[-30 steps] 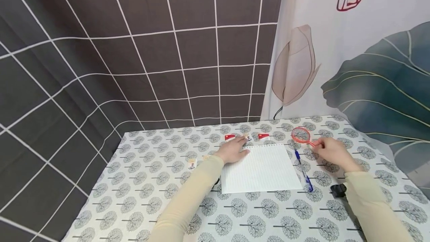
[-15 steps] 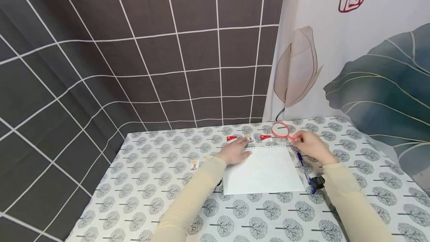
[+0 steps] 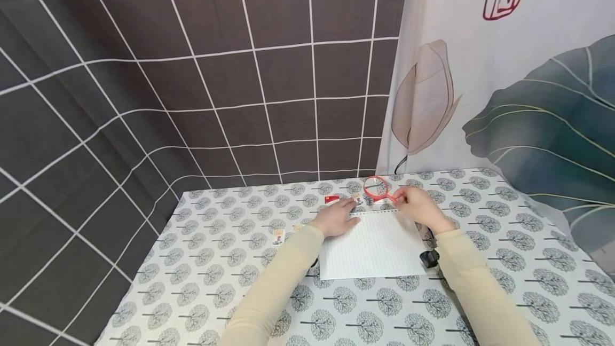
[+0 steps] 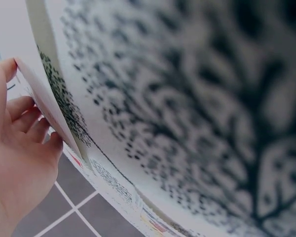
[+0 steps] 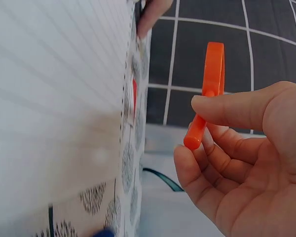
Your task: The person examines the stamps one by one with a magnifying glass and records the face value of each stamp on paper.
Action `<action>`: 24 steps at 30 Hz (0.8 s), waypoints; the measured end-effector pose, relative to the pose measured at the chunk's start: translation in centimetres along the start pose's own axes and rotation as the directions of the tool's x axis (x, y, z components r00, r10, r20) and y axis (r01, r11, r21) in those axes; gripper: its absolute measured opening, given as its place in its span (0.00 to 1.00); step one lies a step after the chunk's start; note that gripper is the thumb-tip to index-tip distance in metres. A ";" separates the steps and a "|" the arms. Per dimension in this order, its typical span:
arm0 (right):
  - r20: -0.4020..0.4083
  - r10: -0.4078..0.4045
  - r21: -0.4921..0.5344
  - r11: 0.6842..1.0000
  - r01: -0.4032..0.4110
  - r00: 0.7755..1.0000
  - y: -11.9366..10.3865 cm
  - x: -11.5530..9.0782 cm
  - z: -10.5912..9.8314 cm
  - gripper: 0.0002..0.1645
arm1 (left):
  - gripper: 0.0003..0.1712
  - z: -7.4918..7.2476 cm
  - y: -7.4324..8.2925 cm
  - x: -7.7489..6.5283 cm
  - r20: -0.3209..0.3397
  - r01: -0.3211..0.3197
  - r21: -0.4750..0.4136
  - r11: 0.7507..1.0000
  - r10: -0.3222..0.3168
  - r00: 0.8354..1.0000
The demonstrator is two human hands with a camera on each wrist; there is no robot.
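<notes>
My right hand [image 3: 417, 207] pinches the handle of a red magnifying glass [image 5: 214, 66] between thumb and fingers. Its round lens is raised above the table, beyond the notebook's spiral edge. In the head view the red-and-white card [image 3: 379, 203] at the right lies partly behind the glass and handle. My left hand [image 3: 336, 217] lies over the upper left corner of the lined notebook [image 3: 370, 250], thumb toward the page. Its fingertips reach a small picture card [image 3: 356, 196] just beyond the spiral, covering part of it.
Another red-and-white card [image 3: 331, 198] lies left of the fingertips. A picture card [image 3: 278, 236] sits further left, beside a second one [image 3: 298, 227] partly hidden by the left arm. A blue pen [image 5: 104, 232] is mostly covered by the right wrist. Dark grid cloth [image 3: 269, 68] hangs behind.
My right hand has carried the magnifying glass leftward, from right of the pen to above the right red-and-white card. My left hand stays in place on the notebook corner.
</notes>
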State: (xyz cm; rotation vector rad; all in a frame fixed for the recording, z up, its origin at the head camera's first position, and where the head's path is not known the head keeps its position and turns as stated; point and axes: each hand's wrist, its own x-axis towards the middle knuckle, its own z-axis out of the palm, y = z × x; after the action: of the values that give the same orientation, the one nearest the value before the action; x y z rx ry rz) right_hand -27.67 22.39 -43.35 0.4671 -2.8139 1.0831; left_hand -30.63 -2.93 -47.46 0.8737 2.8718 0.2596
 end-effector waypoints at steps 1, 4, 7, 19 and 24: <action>0.002 -0.002 0.010 1.000 0.002 1.000 0.0 0.1 0.2 0.08 | 0.36 0.0 0.0 0.0 -0.002 0.000 -0.002 1.000 0.000 1.000; 0.006 -0.013 0.017 1.000 0.013 1.000 -0.2 0.3 0.8 0.08 | 0.36 -0.1 0.0 0.0 -0.003 0.000 -0.013 1.000 0.000 1.000; 0.021 -0.011 0.040 0.999 0.010 1.000 -0.5 0.2 1.4 0.10 | 0.36 -0.1 0.0 0.0 -0.001 0.003 -0.022 1.000 -0.003 1.000; 0.067 0.025 0.037 0.999 -0.027 0.997 -0.2 0.0 2.8 0.05 | 0.36 -0.1 0.2 0.1 -0.013 -0.007 -0.033 0.999 0.007 1.000; 0.074 0.022 0.043 0.999 -0.026 0.997 -0.3 0.1 3.0 0.06 | 0.36 0.0 0.1 0.2 -0.014 -0.003 -0.039 0.999 0.002 1.000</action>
State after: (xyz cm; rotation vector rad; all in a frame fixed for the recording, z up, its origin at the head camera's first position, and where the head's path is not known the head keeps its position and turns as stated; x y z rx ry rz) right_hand -27.55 20.14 -45.38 0.4880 -2.8715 1.1572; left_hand -30.73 -2.80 -47.47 0.8724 2.8684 0.3226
